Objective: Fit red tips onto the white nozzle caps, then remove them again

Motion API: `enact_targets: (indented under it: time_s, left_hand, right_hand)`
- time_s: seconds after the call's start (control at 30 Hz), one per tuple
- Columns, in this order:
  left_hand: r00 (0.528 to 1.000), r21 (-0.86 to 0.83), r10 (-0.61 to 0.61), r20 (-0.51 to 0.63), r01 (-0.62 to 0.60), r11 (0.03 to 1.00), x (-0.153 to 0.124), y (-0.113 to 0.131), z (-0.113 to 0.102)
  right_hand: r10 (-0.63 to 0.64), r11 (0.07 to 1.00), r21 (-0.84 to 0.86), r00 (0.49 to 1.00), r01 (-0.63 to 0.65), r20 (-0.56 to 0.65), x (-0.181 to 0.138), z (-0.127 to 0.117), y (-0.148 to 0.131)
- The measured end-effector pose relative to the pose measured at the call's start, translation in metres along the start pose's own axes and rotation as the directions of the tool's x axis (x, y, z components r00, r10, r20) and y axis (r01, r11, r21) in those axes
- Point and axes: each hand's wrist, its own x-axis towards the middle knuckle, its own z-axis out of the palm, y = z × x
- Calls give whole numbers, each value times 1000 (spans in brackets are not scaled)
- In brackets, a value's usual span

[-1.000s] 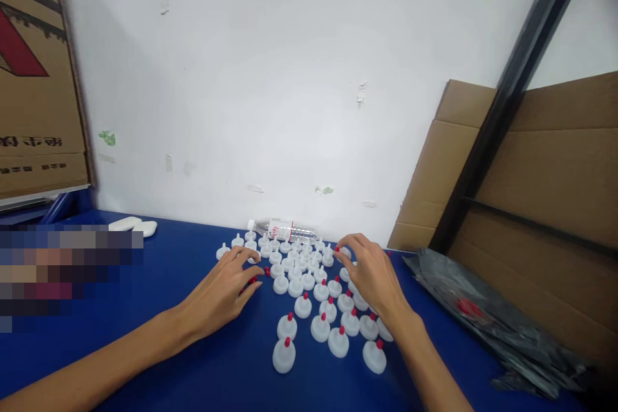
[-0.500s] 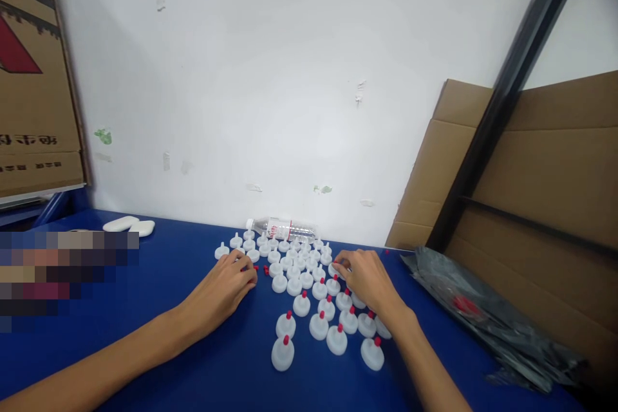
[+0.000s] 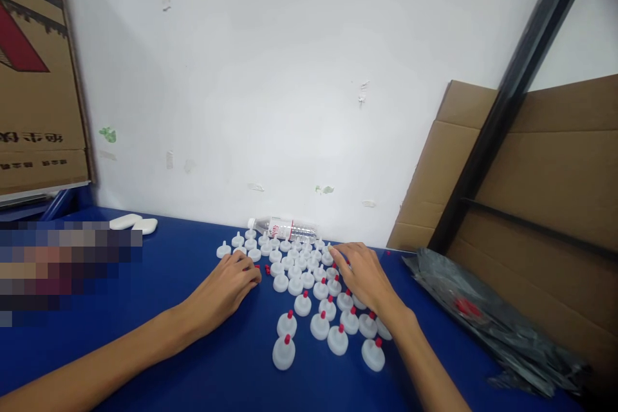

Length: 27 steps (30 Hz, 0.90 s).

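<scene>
Several small white plastic caps [image 3: 309, 283] stand in rows on a blue table [image 3: 193, 360]; the nearer ones carry small red tips, the farther ones are bare. My left hand [image 3: 224, 290] rests at the left edge of the group, fingers curled over loose red tips [image 3: 266, 269]; what it holds is hidden. My right hand [image 3: 364, 277] lies over the right side of the caps, its fingers pinched at a cap in the back rows, on something too small to name.
A clear water bottle [image 3: 284, 229] lies against the white wall behind the caps. Two white oval objects [image 3: 132, 224] sit at far left. A dark plastic bag [image 3: 487, 322] lies at right, with cardboard [image 3: 555, 193] and a black post [image 3: 512, 96] behind.
My right hand drew back toward the caps' right side, then reached forward a little to the back rows. My left hand curled in and stayed by the loose red tips.
</scene>
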Motion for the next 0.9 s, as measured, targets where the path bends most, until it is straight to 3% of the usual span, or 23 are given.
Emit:
enact_targets:
  time_s: [0.37, 0.47, 0.67, 0.9]
  left_hand:
    - [1000, -127, 11, -8, -12, 992, -1, 2, 0]
    - [1000, -165, 26, -9, -27, 986, -1, 4, -1]
    - [999, -148, -8, -33, 3, 989, 0, 1, 2]
    - [999, -156, -7, -43, 0, 988, 2, 8, -9]
  right_hand:
    - [-25, 1000, 17, 983, 22, 182, 5, 17, -2]
    - [-40, 999, 34, 993, 36, 115, 4, 7, -6]
    - [-135, 980, 129, 981, 153, -138, 1, -7, -21]
    - [-269, 925, 238, 952, 297, -142, -7, -4, -55]
